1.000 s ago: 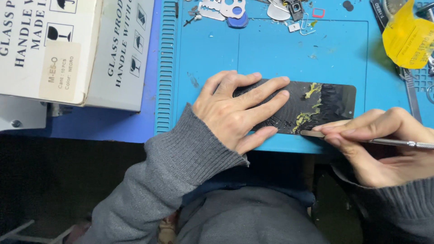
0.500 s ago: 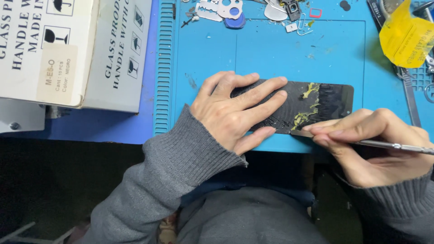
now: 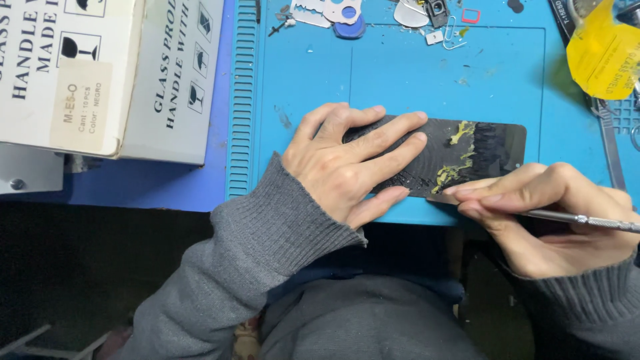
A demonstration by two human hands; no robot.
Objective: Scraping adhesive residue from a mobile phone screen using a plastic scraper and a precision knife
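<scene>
A black phone screen panel [image 3: 483,150] lies flat near the front edge of a blue work mat [image 3: 400,73], smeared with yellowish glue residue [image 3: 457,153]. My left hand [image 3: 347,163] presses down flat on the panel's left half, fingers spread. My right hand [image 3: 540,213] pinches a thin metal tool [image 3: 587,220] like a pen, its tip at the panel's near edge below the residue.
White cardboard boxes [image 3: 100,73] stand at the left on the blue table. Small parts, picks and a paper clip [image 3: 400,17] lie along the mat's far edge. A yellow plastic piece [image 3: 600,53] and metal tweezers [image 3: 610,147] are at the right.
My right hand and the tool tip have shifted slightly left along the panel's near edge. My left hand stays pressed on the panel.
</scene>
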